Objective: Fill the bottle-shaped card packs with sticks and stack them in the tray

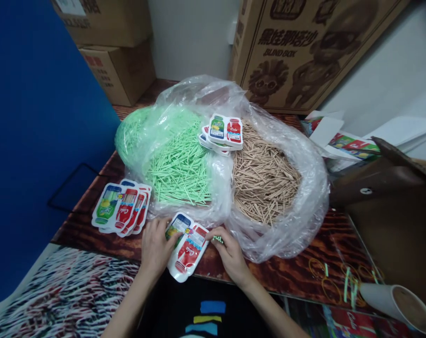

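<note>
My left hand (155,245) grips the left side of a white packet (187,249) shaped like two bottles, one green and blue, the other a red Cola one. Closed fingers of my right hand (230,253) hold a small bundle of light green sticks (217,239), their ends showing beside the packet's upper right edge. Ahead lies a clear plastic bag of loose green sticks (181,164). To its right, brown sticks (265,178) fill another open clear bag. More such packets are piled in a stack (121,206) at the left, and a few rest on the bags (224,133).
Cardboard boxes (117,70) stand at the back left, and a large printed carton (304,56) at the back right. A paper cup (398,303) lies tipped at the lower right near rubber bands (330,288) and stray green sticks. A blue panel (47,141) borders the left.
</note>
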A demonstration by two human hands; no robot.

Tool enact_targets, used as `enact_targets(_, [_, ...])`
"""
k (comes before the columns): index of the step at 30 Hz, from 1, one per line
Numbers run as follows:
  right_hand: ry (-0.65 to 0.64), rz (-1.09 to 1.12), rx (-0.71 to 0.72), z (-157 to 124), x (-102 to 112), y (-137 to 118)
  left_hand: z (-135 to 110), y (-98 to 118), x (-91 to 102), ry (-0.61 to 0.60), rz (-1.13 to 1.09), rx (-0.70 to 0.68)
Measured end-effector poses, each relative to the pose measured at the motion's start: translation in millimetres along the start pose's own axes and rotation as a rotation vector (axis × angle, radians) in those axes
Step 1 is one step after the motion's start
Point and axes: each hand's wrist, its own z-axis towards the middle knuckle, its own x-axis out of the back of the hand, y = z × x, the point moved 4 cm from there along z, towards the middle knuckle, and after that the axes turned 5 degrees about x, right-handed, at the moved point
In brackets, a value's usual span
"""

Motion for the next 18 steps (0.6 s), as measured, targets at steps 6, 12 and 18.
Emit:
enact_targets(6, [0.020, 0.013, -0.039, 1.2, 0.6, 6.2, 7.5, -6.6, -3.5, 0.019, -0.217, 0.039])
enact_targets(12, [0.027, 0.028, -0.046, 0.9, 0.8, 6.4, 7.1, -4.6, 2.6, 0.027, -0.308, -0.048])
enact_targets(18, [0.040, 0.018, -0.040, 1.4, 2.0, 5.6, 8.3, -5.2, 7.5, 0.048, -0.327, -0.148])
